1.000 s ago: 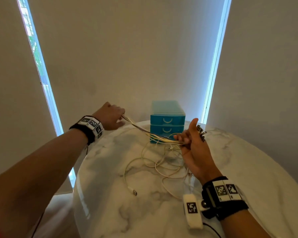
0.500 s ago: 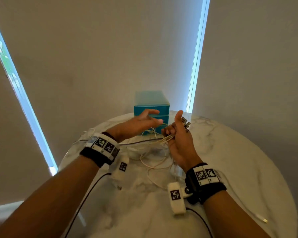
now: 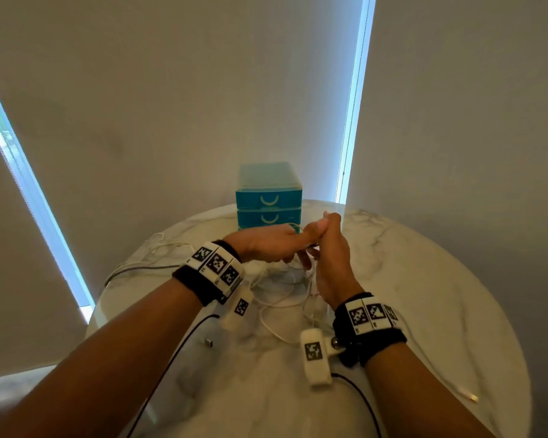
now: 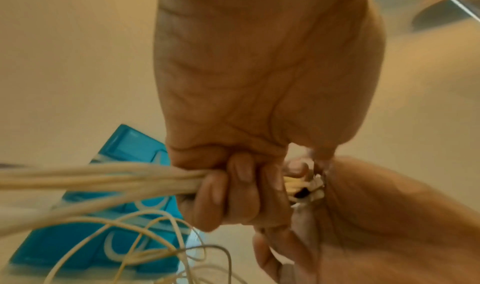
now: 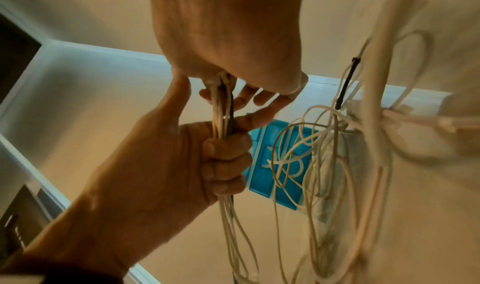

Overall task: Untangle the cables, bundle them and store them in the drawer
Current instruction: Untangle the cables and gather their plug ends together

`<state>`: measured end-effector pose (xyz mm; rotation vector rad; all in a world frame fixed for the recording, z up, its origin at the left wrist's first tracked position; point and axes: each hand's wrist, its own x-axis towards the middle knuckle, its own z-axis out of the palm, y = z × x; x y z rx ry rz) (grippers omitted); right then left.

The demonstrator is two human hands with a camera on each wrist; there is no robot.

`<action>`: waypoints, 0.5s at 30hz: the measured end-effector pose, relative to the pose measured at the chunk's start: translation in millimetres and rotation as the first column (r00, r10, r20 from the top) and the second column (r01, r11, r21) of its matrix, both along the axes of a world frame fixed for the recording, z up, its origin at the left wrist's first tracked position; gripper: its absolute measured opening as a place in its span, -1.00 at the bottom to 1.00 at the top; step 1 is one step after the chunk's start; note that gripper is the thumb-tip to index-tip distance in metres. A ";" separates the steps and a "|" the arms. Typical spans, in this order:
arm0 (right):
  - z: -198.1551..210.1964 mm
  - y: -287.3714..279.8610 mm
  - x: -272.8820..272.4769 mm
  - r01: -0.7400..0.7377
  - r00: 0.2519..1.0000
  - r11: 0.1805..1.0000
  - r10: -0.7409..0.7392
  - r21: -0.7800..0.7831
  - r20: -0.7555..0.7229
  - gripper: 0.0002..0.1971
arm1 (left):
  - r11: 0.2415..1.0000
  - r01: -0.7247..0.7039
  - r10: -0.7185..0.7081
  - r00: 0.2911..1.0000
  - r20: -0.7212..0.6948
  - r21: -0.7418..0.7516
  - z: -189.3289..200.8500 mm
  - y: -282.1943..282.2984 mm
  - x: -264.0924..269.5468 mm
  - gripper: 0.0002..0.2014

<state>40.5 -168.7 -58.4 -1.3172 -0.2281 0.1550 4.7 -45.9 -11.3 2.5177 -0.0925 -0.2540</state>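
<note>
Now both hands meet just in front of the blue drawer unit: the right hand pinches the cables at their gathered ends, the left hand fists round them just beside it. Loose loops trail on the bench. Best slide the left fist slowly along, stopping at any snag.

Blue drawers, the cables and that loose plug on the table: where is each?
Blue drawers (image 3: pixel 269 200): head view, front of the top drawer.
Cables (image 5: pixel 221 122): right wrist view, the strands between the two hands.
Loose plug (image 3: pixel 208 343): head view, its small metal body.
</note>
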 end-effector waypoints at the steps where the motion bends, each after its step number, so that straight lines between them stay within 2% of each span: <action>1: 0.8 -1.6 -0.5 -0.025 1.000 0.999 0.026 0.026 -0.013 -0.48 | 0.999 0.012 -0.013 0.999 0.033 0.039 1.6 5.6 -0.2 -0.24; 3: -0.2 -1.2 1.1 -0.082 0.996 0.992 0.084 0.091 -0.020 -0.36 | 0.998 -0.007 0.000 0.994 0.111 0.065 7.5 19.6 -8.0 -0.29; 4: 0.0 -0.2 0.8 -0.126 0.991 0.985 0.130 0.116 -0.027 -0.26 | 0.997 -0.031 0.020 0.988 0.153 0.065 11.2 29.1 -11.3 -0.26; 6: 2.7 4.6 -5.2 -0.216 0.974 0.969 0.222 0.123 -0.040 -0.09 | 0.994 -0.104 0.096 0.967 0.238 0.022 22.5 47.9 -19.0 -0.27; 7: 3.2 7.2 -9.6 -0.269 0.962 0.960 0.272 0.073 -0.036 -0.10 | 0.990 -0.142 0.140 0.951 0.277 -0.011 29.3 56.9 -24.3 -0.34; 9: 4.4 14.8 -22.4 -0.387 0.915 0.900 0.402 -0.202 0.038 -0.25 | 0.974 -0.214 0.226 0.914 0.338 -0.073 43.6 72.0 -35.8 -0.39; 10: 6.0 21.3 -31.2 -0.427 0.864 0.815 0.496 -0.393 0.090 -0.35 | 0.966 -0.243 0.259 0.898 0.357 -0.090 48.6 78.9 -40.6 -0.39; 11: 6.0 29.1 -39.4 -0.430 0.784 0.681 0.607 -0.593 0.130 -0.45 | 0.960 -0.262 0.278 0.887 0.369 -0.094 50.5 85.7 -43.4 -0.39; 12: 4.9 38.0 -48.1 -0.395 0.680 0.509 0.722 -0.765 0.130 -0.53 | 0.954 -0.282 0.298 0.879 0.371 -0.097 50.2 91.5 -45.9 -0.38; 13: 4.3 47.6 -56.8 -0.330 0.584 0.336 0.807 -0.882 0.089 -0.57 | 0.949 -0.300 0.315 0.873 0.372 -0.099 48.6 96.1 -48.6 -0.35; 14: 4.6 56.4 -65.8 -0.257 0.520 0.208 0.853 -0.944 0.046 -0.58 | 0.940 -0.323 0.339 0.867 0.365 -0.106 46.4 99.7 -50.0 -0.32; 15: 4.8 63.8 -73.9 -0.188 0.486 0.126 0.874 -0.974 0.019 -0.58 | 0.932 -0.341 0.362 0.860 0.361 -0.122 43.7 101.5 -51.2 -0.26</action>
